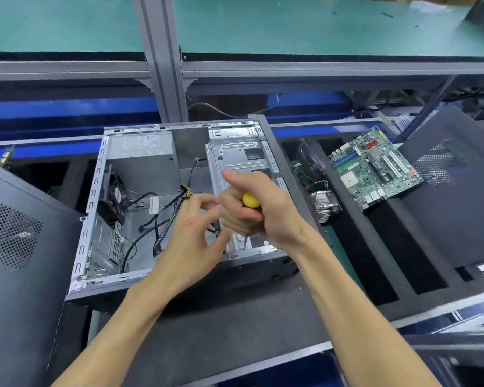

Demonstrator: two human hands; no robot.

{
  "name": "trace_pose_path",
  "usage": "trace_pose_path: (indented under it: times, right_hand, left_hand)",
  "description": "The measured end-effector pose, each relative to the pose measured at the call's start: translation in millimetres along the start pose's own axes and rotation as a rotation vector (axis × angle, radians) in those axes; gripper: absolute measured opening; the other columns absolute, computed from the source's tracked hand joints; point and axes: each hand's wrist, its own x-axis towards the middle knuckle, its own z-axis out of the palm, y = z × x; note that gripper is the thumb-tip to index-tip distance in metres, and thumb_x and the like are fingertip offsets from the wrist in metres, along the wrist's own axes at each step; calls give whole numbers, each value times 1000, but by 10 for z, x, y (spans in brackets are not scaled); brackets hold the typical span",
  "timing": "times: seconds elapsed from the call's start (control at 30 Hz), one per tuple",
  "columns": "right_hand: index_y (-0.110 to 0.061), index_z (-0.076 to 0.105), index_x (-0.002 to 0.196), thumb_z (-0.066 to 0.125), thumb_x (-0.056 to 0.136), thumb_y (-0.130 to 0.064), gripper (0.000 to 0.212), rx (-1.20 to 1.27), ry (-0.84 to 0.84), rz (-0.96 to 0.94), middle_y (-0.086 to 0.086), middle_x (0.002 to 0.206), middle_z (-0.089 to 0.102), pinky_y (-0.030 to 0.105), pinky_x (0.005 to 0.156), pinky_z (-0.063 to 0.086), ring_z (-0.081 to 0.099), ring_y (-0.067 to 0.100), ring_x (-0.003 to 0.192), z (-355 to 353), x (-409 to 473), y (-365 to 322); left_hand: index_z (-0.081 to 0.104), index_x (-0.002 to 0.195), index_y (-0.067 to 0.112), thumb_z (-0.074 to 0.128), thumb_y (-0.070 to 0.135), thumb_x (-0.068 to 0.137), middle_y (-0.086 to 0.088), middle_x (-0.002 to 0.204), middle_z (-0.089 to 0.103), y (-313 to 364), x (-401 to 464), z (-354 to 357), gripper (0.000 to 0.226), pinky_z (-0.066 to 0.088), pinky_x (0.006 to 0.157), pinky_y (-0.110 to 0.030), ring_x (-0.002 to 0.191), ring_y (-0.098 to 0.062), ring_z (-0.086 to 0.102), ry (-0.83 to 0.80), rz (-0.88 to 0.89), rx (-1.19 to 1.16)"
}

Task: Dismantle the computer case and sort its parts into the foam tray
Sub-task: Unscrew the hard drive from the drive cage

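Motherboard [375, 169] already in foam tray [380, 247]; right hand [252, 210] grips screwdriver [250, 201] at drive cage [241, 157], left hand [196, 233] loosely spread; power supply [144, 160] remains.

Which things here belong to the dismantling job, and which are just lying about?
Job: computer case, screwdriver gripped by right hand, left hand, motherboard, heatsink, foam tray.
Lying about: green shelf, grey cable.
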Motion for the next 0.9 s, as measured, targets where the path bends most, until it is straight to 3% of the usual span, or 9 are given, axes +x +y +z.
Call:
trace_pose_path:
  times: [0.07,0.13,0.23,0.37,0.5,0.67,0.73,0.8,0.9]
  right_hand:
    - [-24,33,40,35,100,-31,61,35,28,7,-10,39,25,21,42,19,21,10,37,-19,-23,-7]
    - [-23,35,40,35,101,-29,61,46,58,-19,-9,38,27,20,42,22,22,11,37,-39,-74,17]
    - [-19,46,47,36,103,-28,57,4,121,-71,-4,43,38,23,45,30,33,16,42,-27,-117,64]
    - [-10,60,76,43,104,-32,39,-77,301,-245,7,66,58,27,65,49,55,20,62,2,-141,69]
    - [-17,46,60,51,101,-34,45,-122,420,-274,7,52,36,24,49,37,36,19,46,83,-163,62]
    - [-15,32,49,42,103,-29,56,-26,266,-172,-3,40,24,20,39,22,22,12,35,74,-168,-24]
    - [-6,36,51,44,103,-33,59,-97,274,-153,4,43,31,23,41,27,28,16,38,69,-157,-60]
    - [4,48,65,49,104,-29,51,-180,401,-217,14,58,46,27,52,43,45,19,50,106,-155,-63]
    - [-7,50,71,56,102,-26,38,-195,555,-296,6,63,47,23,61,46,47,14,56,212,-166,-1]
  left_hand:
    - [68,102,42,60,37,96,19,115,65,101,-5,-72,11,44,98,-23,113,-9,58,-162,53,-187]
    - [70,103,39,56,49,92,16,106,73,172,13,-95,20,50,95,-34,105,-12,66,-268,43,-227]
    - [73,92,41,63,35,91,23,93,74,197,23,-49,12,53,86,-27,89,-4,70,-176,129,-208]
    - [79,89,24,77,20,86,10,80,74,140,20,1,5,55,72,-23,70,-9,68,-23,223,-155]
    - [58,83,44,78,18,86,9,75,66,211,55,65,33,56,66,-31,66,-11,63,10,231,-80]
    - [70,92,28,69,28,93,7,78,68,200,107,-1,1,51,64,-27,67,-12,62,-204,225,4]
    - [74,93,21,70,22,92,3,80,70,205,121,-26,4,53,67,-29,68,-13,64,-219,215,2]
    - [76,85,18,74,22,89,6,79,70,224,118,-31,6,50,65,-24,66,-11,61,-143,221,-7]
    - [73,74,13,77,23,85,1,66,68,221,88,13,15,47,57,-28,55,-10,57,-17,185,-52]
